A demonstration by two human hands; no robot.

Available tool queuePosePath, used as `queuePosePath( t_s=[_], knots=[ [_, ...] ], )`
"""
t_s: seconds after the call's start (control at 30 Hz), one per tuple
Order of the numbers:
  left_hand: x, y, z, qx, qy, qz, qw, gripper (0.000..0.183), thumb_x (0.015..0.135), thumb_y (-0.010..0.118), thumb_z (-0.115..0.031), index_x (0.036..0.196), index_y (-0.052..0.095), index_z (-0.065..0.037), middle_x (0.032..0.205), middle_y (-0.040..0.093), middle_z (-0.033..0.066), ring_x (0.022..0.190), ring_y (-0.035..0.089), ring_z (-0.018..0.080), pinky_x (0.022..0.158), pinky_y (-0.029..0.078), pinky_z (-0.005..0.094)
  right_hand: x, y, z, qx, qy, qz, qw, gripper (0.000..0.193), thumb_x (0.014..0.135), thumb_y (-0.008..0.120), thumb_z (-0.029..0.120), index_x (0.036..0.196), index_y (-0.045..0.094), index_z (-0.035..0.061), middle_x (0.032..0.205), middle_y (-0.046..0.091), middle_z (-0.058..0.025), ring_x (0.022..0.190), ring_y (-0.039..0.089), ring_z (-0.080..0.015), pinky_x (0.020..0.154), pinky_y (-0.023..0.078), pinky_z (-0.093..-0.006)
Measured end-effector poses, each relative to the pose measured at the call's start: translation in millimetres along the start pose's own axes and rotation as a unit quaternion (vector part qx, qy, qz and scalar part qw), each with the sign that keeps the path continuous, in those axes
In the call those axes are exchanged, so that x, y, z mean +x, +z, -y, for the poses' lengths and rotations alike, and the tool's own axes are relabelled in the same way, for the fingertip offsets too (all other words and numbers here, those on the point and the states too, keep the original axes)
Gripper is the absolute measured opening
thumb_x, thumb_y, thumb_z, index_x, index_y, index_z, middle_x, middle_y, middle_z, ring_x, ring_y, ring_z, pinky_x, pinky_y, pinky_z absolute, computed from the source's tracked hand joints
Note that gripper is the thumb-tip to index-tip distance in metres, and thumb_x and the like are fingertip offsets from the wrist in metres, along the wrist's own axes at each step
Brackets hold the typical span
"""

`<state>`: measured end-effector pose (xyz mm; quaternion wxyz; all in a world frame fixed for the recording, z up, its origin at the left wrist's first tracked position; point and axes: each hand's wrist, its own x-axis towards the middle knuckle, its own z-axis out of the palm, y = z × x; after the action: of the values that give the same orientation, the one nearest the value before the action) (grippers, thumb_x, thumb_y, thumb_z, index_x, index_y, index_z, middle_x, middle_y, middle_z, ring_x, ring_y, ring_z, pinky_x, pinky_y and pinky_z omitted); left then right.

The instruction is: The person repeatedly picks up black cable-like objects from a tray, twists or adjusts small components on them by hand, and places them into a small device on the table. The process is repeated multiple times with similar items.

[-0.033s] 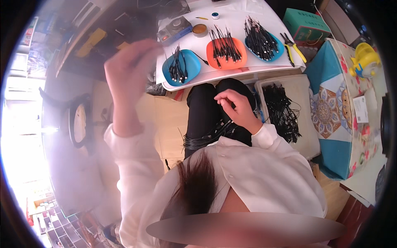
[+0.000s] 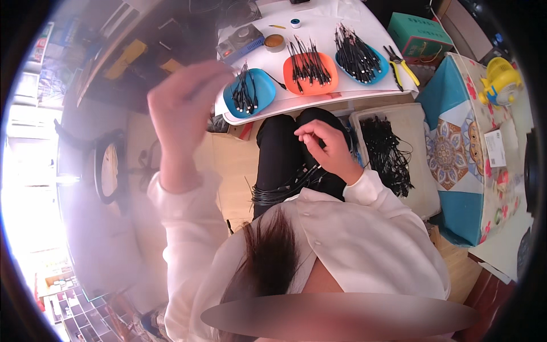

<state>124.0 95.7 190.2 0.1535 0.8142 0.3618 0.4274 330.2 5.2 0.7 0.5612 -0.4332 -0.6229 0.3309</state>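
My left hand (image 2: 181,108) is raised at the left, its fingers bent and smeared, their tips near the left edge of a blue plate (image 2: 266,84). Black cables (image 2: 246,94) with pale plug ends lie on that plate. Over my thighs my right hand (image 2: 327,146) is closed, thumb against curled fingers; anything inside is hidden or too small to see. Below it a bundle of black cables (image 2: 273,195) rests across my lap. An orange plate (image 2: 330,64) and a second blue plate (image 2: 383,67) also carry black cables. One loose cable (image 2: 277,80) lies between the left two plates.
On the white table (image 2: 319,25) are a grey device (image 2: 242,43), a round tin (image 2: 274,43), a small spool (image 2: 295,23) and yellow-handled pliers (image 2: 405,71). A pale bin (image 2: 421,171) of cables stands right of my legs. A yellow fan (image 2: 500,82) sits further right.
My left hand has shifted slightly right and down, toward the left blue plate. My right hand stays in place over my thighs.
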Motion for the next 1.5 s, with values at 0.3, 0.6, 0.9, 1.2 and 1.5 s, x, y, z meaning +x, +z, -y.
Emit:
queuePosePath(
  t_s=[0.3,0.6,0.9,1.2,1.5],
  knots=[
    [-41.0,26.6,-42.3,-0.257,0.07,0.085,0.96,0.01,0.079,0.07,0.007,0.088,0.069,0.006,0.081,0.07,0.0099,0.072,0.064,0.012,0.064,0.049,0.0203,11.6,-47.6,86.9,-0.011,-0.181,-0.101,0.978,0.012,0.086,0.062,-0.002,0.098,0.065,0.0017,0.093,0.066,-0.0052,0.066,0.053,-0.0079,0.058,0.042,-0.0206],
    [-46.2,32.1,-22.8,-0.434,-0.041,0.118,0.892,0.009,0.078,0.07,0.006,0.087,0.067,0.008,0.077,0.07,0.0155,0.058,0.058,0.0105,0.045,0.046,0.0229,20.3,-45.4,97.2,-0.031,-0.189,-0.093,0.977,0.012,0.085,0.063,-0.003,0.096,0.065,0.0014,0.09,0.066,-0.0057,0.062,0.051,-0.0077,0.057,0.041,-0.0203],
    [-38.9,33.1,8.3,-0.535,-0.1,0.142,0.827,0.008,0.081,0.07,0.003,0.087,0.068,0.006,0.075,0.069,0.014,0.058,0.056,0.0093,0.049,0.041,0.0192,30.4,-38.9,85.5,-0.063,-0.177,-0.043,0.981,0.011,0.086,0.059,-0.007,0.097,0.061,-0.0049,0.095,0.063,-0.0117,0.077,0.058,-0.0132,0.064,0.044,-0.0215],
    [-29.9,49.8,34.7,-0.696,-0.174,0.261,0.646,0.01,0.086,0.065,-0.001,0.095,0.065,0.005,0.076,0.065,0.0182,0.05,0.045,0.0092,0.044,0.031,0.0211,71.1,-45.4,105.5,-0.116,-0.267,-0.006,0.957,0.028,0.074,0.074,-0.001,0.1,0.067,0.0068,0.088,0.063,-0.0045,0.068,0.056,-0.0135,0.055,0.042,-0.0242],
    [-36.3,54.1,37.5,-0.73,-0.213,0.3,0.576,0.01,0.088,0.062,-0.001,0.096,0.065,0.004,0.076,0.064,0.0182,0.048,0.04,0.0072,0.044,0.029,0.0198,91.7,-38.0,119.8,-0.16,-0.366,0.068,0.914,0.029,0.068,0.078,0.003,0.096,0.07,0.0044,0.09,0.064,-0.0078,0.078,0.062,-0.0209,0.069,0.051,-0.029]
  ],
)
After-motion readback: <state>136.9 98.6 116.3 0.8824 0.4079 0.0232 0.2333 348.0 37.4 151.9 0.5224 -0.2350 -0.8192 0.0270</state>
